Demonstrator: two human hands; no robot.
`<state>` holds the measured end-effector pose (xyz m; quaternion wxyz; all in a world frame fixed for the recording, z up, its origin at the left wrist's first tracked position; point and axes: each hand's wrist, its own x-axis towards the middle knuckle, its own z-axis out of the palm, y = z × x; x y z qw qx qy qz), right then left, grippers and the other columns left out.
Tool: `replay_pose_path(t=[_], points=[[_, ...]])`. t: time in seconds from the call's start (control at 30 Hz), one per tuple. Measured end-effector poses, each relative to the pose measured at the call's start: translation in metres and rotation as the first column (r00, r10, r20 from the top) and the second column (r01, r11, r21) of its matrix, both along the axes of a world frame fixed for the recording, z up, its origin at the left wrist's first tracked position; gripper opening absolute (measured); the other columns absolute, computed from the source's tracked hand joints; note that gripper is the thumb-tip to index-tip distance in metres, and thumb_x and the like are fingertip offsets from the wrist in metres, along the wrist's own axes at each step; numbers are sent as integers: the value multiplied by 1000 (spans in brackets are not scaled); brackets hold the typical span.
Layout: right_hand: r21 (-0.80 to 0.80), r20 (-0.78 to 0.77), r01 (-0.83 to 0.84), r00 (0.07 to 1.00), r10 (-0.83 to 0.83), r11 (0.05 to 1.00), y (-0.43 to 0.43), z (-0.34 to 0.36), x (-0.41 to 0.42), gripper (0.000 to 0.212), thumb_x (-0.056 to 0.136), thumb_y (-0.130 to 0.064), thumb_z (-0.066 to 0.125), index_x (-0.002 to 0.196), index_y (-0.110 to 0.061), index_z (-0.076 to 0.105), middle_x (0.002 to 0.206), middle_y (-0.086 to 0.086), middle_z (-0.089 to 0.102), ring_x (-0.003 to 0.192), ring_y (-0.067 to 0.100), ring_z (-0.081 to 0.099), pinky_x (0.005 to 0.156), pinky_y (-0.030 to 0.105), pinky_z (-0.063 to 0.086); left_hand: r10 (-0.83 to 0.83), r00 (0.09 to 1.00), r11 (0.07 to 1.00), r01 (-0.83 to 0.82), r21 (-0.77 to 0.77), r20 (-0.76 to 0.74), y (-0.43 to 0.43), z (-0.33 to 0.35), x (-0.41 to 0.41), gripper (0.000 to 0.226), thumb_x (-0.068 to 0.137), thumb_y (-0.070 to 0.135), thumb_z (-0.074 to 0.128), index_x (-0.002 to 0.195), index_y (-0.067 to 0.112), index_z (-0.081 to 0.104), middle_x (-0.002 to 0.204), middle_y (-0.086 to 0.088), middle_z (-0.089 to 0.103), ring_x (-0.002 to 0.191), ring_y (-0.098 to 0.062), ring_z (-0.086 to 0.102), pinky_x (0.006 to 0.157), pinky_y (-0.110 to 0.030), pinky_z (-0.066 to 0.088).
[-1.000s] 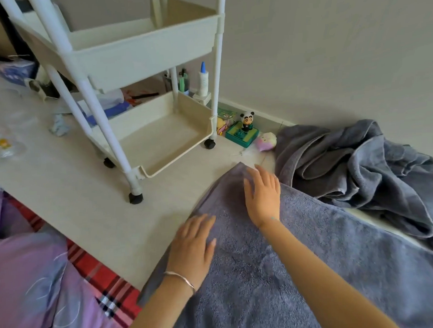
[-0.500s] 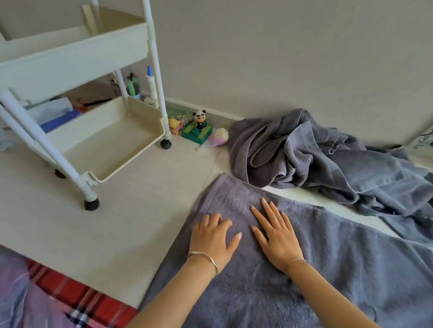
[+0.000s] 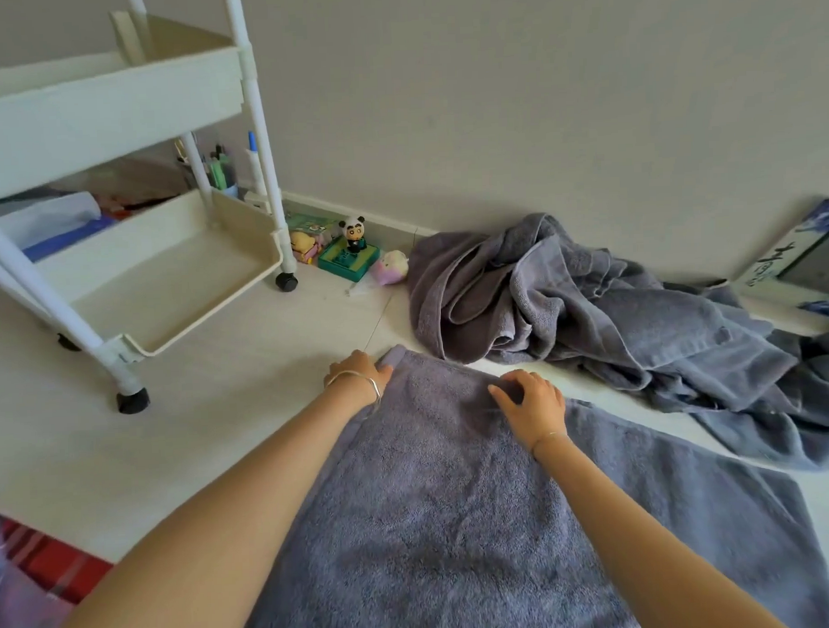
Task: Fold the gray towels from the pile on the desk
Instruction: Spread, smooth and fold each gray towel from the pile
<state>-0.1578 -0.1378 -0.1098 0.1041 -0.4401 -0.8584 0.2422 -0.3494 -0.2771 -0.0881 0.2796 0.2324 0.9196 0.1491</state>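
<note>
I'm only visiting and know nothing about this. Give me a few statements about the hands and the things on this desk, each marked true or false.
1. Both hands are at the far edge of the spread towel. True: the left hand grips its corner, and the right hand pinches the edge further along.
2. The pile of gray towels sits in the white cart. False: it lies crumpled on the desk by the wall, to the right of the cart.
3. A panda figurine stands by the wall between the cart and the pile. True.
4. The left wrist is bare. False: it wears a silver bangle.
</note>
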Motion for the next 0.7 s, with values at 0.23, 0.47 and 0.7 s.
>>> replay_pose_path(t=[0.23,0.47,0.7], points=[[111,-50,-45,997,51,993,-1,12,-21,17,89,-29,61,101,-18,64,98,0,65,101,24,54,91,33,30,64,998,894,-55,444,-6,-13,2,-24,7,83,14,64,90,15,67,91,-3,68,88,-20,62,79,-27,48],[78,78,-261,964,255,962,-23,8,-83,34,93,-37,53,121,-17,53,113,5,64,110,26,52,96,36,33,-73,993,869,108,483,-91,-35,-26,-31,25,81,5,64,94,26,55,82,13,66,82,-12,62,81,-33,51],[234,-346,-120,917,198,965,-53,17,-109,16,93,-25,56,100,-11,58,83,8,70,75,31,63,59,36,46,-59,997,872,77,484,-53,-40,-30,-35,42,94,47,30,101,29,67,98,-4,72,88,-28,65,83,-39,51]])
